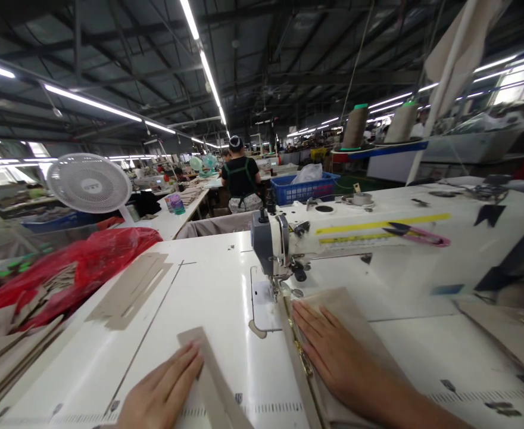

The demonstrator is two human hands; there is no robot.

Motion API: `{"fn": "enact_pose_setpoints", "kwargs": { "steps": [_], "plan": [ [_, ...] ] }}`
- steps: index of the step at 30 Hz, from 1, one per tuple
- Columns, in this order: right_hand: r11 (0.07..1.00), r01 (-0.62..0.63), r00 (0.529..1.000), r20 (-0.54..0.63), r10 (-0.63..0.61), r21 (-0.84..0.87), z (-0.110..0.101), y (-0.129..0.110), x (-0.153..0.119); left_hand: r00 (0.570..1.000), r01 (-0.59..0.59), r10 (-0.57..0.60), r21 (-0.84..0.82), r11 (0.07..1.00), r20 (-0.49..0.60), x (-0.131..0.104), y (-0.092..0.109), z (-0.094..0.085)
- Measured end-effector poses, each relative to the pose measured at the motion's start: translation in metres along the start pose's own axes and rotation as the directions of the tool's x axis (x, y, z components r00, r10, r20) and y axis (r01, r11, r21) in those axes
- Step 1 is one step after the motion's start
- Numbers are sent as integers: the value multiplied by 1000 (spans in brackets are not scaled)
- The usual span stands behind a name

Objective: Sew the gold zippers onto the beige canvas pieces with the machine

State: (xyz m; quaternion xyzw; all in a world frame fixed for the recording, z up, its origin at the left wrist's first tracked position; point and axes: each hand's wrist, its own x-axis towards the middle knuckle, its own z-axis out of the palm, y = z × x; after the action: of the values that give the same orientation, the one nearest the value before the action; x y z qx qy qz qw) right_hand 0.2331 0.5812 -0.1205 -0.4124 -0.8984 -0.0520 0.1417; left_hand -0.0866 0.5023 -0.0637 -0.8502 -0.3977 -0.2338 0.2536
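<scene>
My right hand [333, 351] lies flat, fingers together, on a beige fabric panel [346, 310] with a brass zipper [300, 351] along its left edge. The panel runs up under the presser foot [284, 286] of a white sewing machine [369, 238]. My left hand [166, 390] rests palm down at the near left, fingertips on a narrow beige fabric strip [212, 381] lying diagonally on the white table [208, 286].
A stack of cut beige pieces [130, 292] lies at the left, beside a red plastic bag [78, 265] of parts. Pink thread snips [418, 234] sit on the machine arm. A white fan [89, 183], blue basket [304, 189] and a person standing at a bench [240, 176] are behind.
</scene>
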Motion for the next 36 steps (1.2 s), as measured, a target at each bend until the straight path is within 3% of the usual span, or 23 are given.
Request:
{"fn": "enact_pose_setpoints", "kwargs": {
  "steps": [4,6,9,11,15,22,30,36],
  "plan": [
    [999,11,996,-89,-15,-40,9,1,-1,963,-229,195,-186,955,-183,62,28,36],
    [998,11,990,-137,-20,-64,15,2,-2,952,-260,212,-218,941,-221,85,43,62],
    [996,26,981,-187,-42,-88,19,3,-3,972,-223,197,-234,946,-131,99,54,95],
    [996,32,977,-209,-50,-87,19,3,-2,984,-178,173,-209,962,-41,98,54,104],
    [998,4,974,-226,-19,-67,14,0,-2,990,-114,128,-185,976,63,91,45,100],
    [984,45,955,-281,-93,-173,2,-2,-1,994,-96,104,-225,970,21,100,50,104],
    [975,45,936,-332,-118,-218,1,-2,6,986,-160,167,-168,973,28,107,51,113],
    [991,-21,941,-337,-25,-133,13,0,11,969,-224,237,-145,964,74,107,41,112]
  ]
}}
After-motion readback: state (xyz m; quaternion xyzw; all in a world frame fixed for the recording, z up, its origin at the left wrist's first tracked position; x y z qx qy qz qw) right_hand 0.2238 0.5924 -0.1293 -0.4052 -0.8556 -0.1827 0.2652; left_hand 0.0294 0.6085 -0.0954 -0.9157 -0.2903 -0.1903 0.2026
